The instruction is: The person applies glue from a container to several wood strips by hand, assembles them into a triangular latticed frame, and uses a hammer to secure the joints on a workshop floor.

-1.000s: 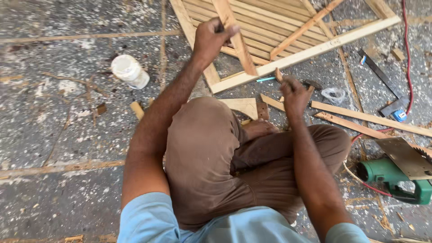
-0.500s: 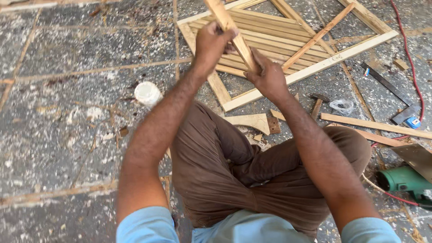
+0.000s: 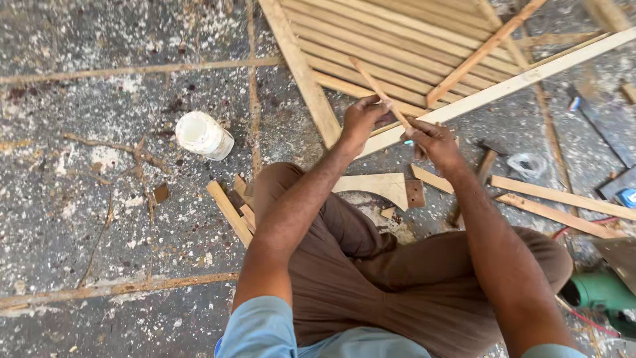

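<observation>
— What do we see at the fingers?
— Our left hand [image 3: 361,119] is curled shut around a thin wooden slat [image 3: 379,93], and our right hand [image 3: 430,139] pinches its lower end; what sits under those fingertips we can't tell.
— And around them?
— The slat angles up over the slatted wooden frame [image 3: 424,46] on the floor. A white jar [image 3: 202,134] lies well apart, to the left.

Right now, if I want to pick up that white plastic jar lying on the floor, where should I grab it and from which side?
The white jar lies on its side, apart from the wood scraps below it, with bare floor around it. Probably best to come from straight above and close the fingers across its round body at mid-length. Its wide end offers nothing to pinch. Both hands, left and right, hold the thin wooden strip.
</observation>
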